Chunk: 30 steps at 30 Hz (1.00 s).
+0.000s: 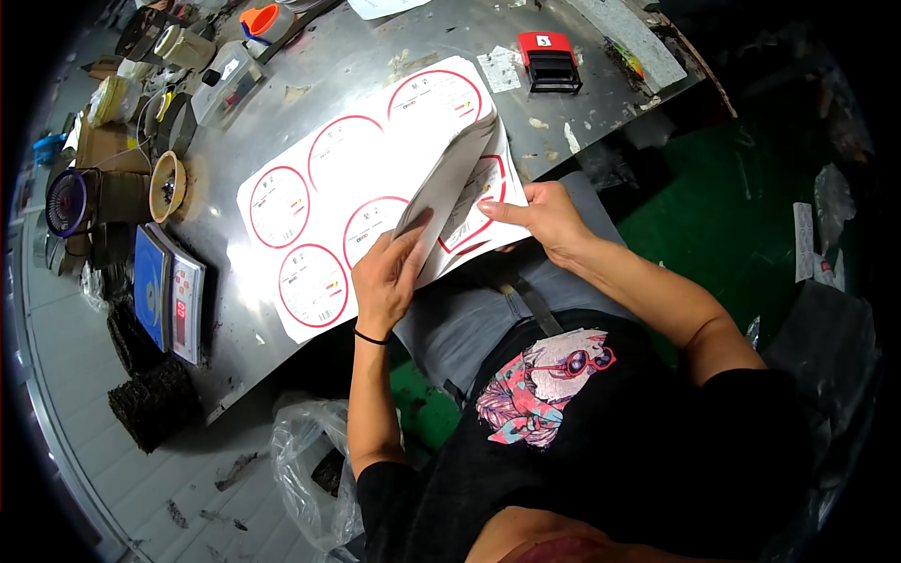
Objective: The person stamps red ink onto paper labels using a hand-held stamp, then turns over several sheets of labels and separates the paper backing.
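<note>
A stack of white label sheets (338, 178) printed with red-rimmed circles lies on the metal table (375, 56). My left hand (387, 274) grips the near edge of a bundle of lifted sheets (449, 188), thumb on top. My right hand (540, 218) is under the raised bundle, fingers pressing on the sheet (474, 220) below it. The lifted sheets curl up and hide part of the stack.
A small digital scale (169, 291) stands at the table's left edge, beside dark mesh pieces (150, 399). A red and black stamp (549, 61) sits at the far right. Tape rolls, cups and boxes crowd the far left. A clear plastic bag (310, 460) hangs below the table.
</note>
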### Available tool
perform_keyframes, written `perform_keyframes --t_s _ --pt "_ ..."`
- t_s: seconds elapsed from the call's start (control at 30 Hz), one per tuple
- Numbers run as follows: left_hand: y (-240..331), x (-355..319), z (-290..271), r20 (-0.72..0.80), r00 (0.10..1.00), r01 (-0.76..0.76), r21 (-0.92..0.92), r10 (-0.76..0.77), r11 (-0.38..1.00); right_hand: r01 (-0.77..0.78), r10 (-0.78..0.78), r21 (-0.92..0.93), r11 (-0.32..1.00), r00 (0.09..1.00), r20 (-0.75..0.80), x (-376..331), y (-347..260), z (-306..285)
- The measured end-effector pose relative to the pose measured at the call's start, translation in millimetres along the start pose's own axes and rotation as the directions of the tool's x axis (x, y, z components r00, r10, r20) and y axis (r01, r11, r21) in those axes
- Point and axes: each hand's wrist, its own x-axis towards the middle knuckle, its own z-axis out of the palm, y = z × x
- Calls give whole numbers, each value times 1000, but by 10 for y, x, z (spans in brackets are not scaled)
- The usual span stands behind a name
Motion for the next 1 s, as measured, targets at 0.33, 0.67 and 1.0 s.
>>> perform_keyframes --t_s 0.33,0.67,1.0 --pt "-253 -88 149 -140 990 -15 -43 8 999 -116 111 50 992 990 88 -88 -104 -63" --pt "124 37 -25 -71 996 -54 -49 51 997 70 -70 7 998 998 6 -12 -55 70" --pt "-27 -10 38 -11 1000 14 102 -13 995 -112 112 -3 994 991 72 -72 -227 -16"
